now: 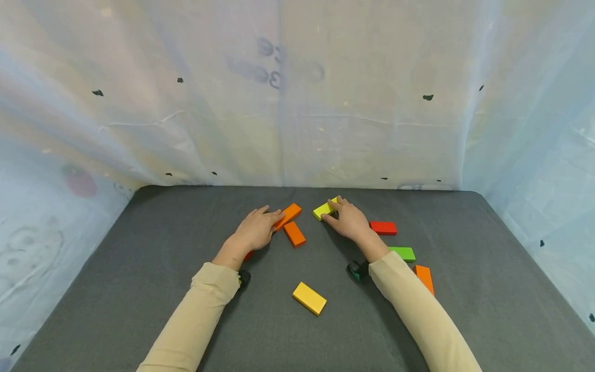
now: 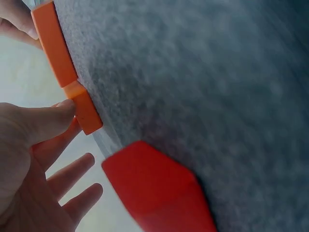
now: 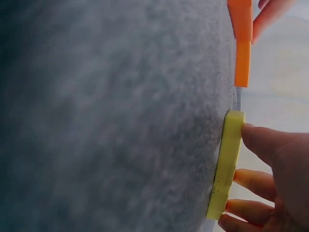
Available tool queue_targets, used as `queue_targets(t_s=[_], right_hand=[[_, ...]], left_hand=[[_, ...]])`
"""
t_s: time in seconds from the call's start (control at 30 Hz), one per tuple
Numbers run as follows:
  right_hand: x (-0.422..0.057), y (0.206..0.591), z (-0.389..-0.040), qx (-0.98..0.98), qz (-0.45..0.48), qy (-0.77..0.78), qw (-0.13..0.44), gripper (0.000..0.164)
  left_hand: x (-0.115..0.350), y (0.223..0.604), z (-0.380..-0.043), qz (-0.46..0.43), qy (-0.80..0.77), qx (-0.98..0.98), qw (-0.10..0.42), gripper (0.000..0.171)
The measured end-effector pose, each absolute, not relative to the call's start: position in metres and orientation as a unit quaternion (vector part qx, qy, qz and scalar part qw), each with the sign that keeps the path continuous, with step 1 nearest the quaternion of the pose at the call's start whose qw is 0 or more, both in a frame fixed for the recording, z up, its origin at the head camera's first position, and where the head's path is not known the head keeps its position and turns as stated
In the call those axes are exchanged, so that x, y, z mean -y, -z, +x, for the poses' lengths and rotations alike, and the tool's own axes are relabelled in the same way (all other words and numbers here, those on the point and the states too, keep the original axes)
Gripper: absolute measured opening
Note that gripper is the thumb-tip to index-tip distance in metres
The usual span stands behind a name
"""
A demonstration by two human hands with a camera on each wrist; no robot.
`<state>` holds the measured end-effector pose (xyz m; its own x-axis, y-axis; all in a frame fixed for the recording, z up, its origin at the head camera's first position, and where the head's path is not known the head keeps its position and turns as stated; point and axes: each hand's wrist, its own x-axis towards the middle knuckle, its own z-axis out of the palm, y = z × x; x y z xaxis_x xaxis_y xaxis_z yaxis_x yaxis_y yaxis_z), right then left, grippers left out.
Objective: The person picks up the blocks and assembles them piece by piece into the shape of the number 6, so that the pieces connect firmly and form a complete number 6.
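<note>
In the head view my left hand (image 1: 254,228) reaches to an orange block (image 1: 290,213), its fingers over the block's near-left end. The left wrist view has the thumb against the side of that orange block (image 2: 88,113), with the index finger behind it and the other fingers spread. A second orange block (image 1: 295,235) lies close by at an angle. My right hand (image 1: 349,221) holds a lemon-yellow block (image 1: 322,210), thumb at one end and fingers toward the other. The right wrist view shows this yellow block (image 3: 226,164) resting low on the grey cloth.
A golden-yellow block (image 1: 310,298) lies nearer the front. Right of the right arm are a red block (image 1: 384,228), a green block (image 1: 403,253) and an orange one partly behind the sleeve. A red block (image 2: 154,188) lies under the left wrist. Translucent sheeting (image 1: 297,129) surrounds the table.
</note>
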<state>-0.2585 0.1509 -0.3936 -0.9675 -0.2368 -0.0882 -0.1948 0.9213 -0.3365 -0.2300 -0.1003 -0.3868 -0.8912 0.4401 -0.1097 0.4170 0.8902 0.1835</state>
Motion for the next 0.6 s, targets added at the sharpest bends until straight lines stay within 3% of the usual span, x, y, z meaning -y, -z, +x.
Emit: queue_targets(t_s=[0.6], right_hand=[[-0.135,0.399,-0.273,-0.976,-0.074,0.194,0.059,0.062]], left_hand=[[0.082,0.384,-0.216,0.223,-0.109,-0.967,0.049,0.044]])
